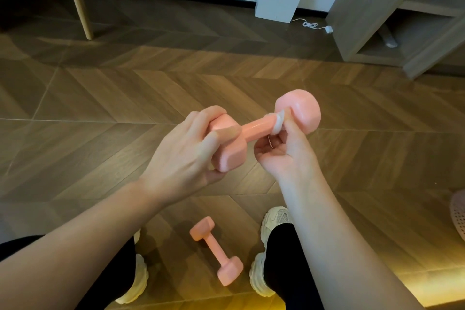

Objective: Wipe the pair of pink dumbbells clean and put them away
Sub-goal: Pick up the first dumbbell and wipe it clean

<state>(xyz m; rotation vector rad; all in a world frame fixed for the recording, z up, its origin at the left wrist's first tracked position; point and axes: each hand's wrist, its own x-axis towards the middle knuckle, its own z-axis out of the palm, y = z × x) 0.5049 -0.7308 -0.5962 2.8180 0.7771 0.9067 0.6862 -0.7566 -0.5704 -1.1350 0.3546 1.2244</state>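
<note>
Held dumbbell [255,126]: raised over the wooden floor [100,98], bar slanting up to the right, far head free.
Left hand [186,151]: clenched round the near head, fingers wrapped over it.
Right hand [284,151]: pinching a small white wipe [278,122] against the bar, just where it meets the far head.
Second dumbbell [216,250]: lying on the floor between two pale shoes [274,216], touched by neither hand.
Stage (judged): wiping of the first of the pair under way; stowing not yet begun.
Risk, drop: hold taken on a smooth head rather than the bar; liable to slip if dampened, with feet directly below.
Risk, missed areas: small wipe, easily bunched; head faces and underside of the bar liable to be skipped.
Risk, roll: loose dumbbell between the feet, easily nudged on standing.
Hidden: underside of the near head; most of the wipe, behind the right fingers; dirt or dampness not readable in the dim light.
Cut off: shelf unit [392,15] at upper right, a possible storage spot; pink mesh object [459,211] at the right edge, unidentifiable.
</note>
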